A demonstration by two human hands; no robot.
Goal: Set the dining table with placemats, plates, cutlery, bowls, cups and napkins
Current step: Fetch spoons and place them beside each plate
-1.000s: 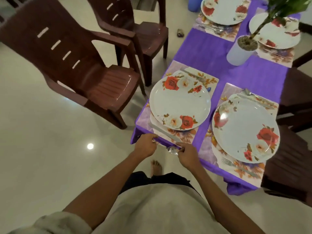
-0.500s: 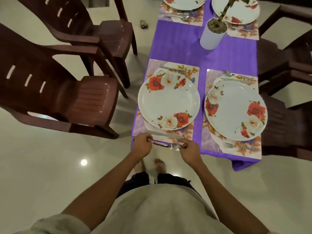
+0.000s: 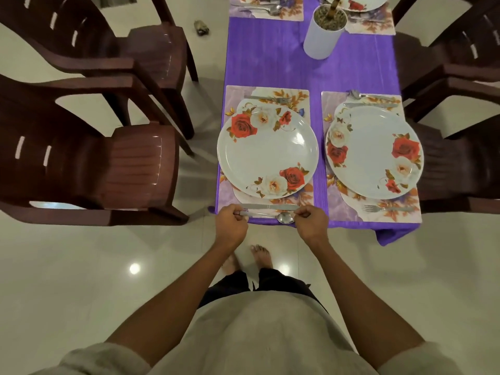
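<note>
Left hand (image 3: 233, 222): I am pinching the handle end of the spoon (image 3: 273, 215) with curled fingers, to keep it straight.
Right hand (image 3: 311, 222): I am pinching the bowl end, to line it up.
Spoon: lying along the near edge of the table (image 3: 303, 66), just beside the knife (image 3: 266, 206), below the plate (image 3: 267, 152) on the placemat (image 3: 303, 94).

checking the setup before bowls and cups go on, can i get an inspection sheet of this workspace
surface: table under a purple cloth, hanging at the near right corner.
job's things: two near placemats, each with a floral plate; fork beyond the left plate, knife and spoon at its near edge; no bowls, cups or napkins seen.
clutter: white plant pot; small object on the floor.
hands: left hand and right hand pinch the spoon's ends.
cables: nothing seen.
surroundings: brown chairs on both sides, glossy tile floor.
</note>
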